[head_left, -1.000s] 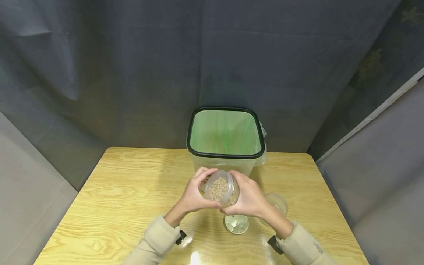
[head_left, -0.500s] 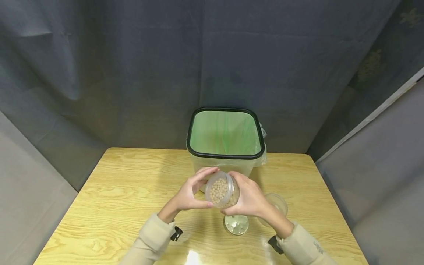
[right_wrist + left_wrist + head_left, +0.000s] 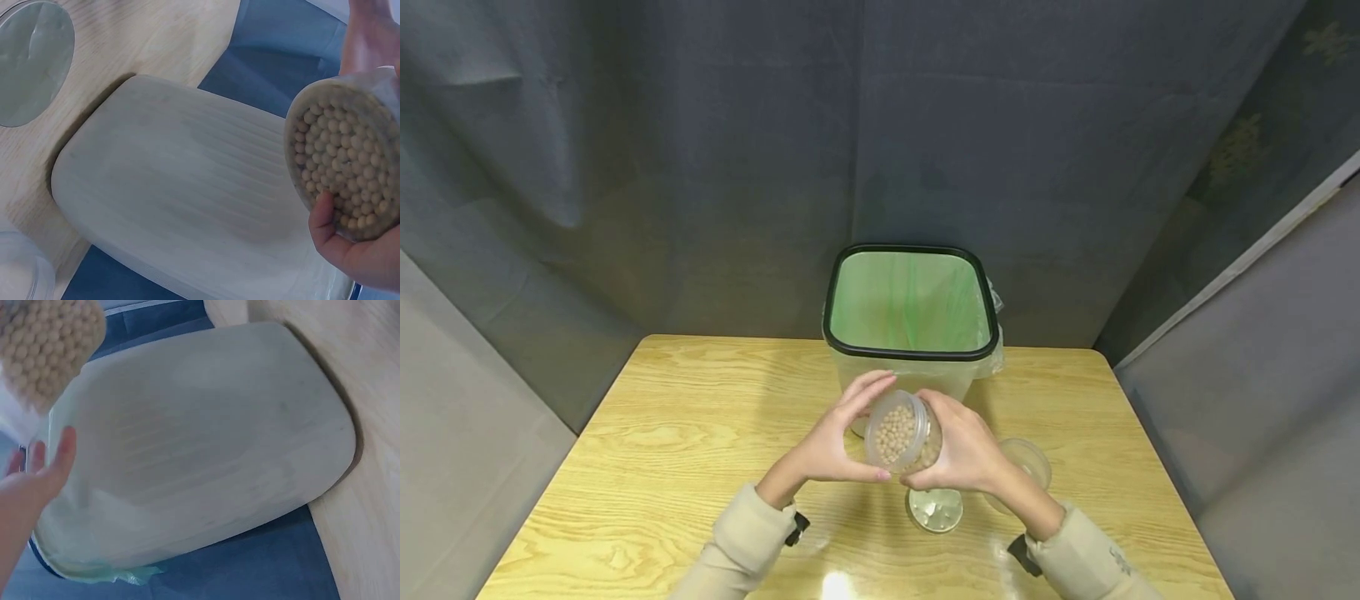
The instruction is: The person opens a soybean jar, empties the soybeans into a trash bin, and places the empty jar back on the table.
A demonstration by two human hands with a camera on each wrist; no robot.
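Observation:
A clear plastic jar (image 3: 897, 433) of small round beige beans is held tilted above the table, in front of the bin; its base faces the camera in the right wrist view. My right hand (image 3: 964, 446) grips the jar around its side, the thumb below and fingers above. My left hand (image 3: 826, 446) stands at the jar's left end, its fingers and thumb spread wide. In the left wrist view the left hand (image 3: 37, 478) has extended fingers, apart from the beans (image 3: 47, 347). Below the hands lies a round silvery foil disc (image 3: 935, 510).
A bin (image 3: 910, 354) with a black rim and a green liner bag stands at the back of the wooden table (image 3: 685, 467). A clear round plastic container (image 3: 1030, 458) sits beside my right forearm, partly hidden. Dark curtain (image 3: 737, 167) hangs behind the table.
My left hand has let go of the jar's left end, drawing back slightly and spreading its fingers wider. The jar stays almost in place in my right hand.

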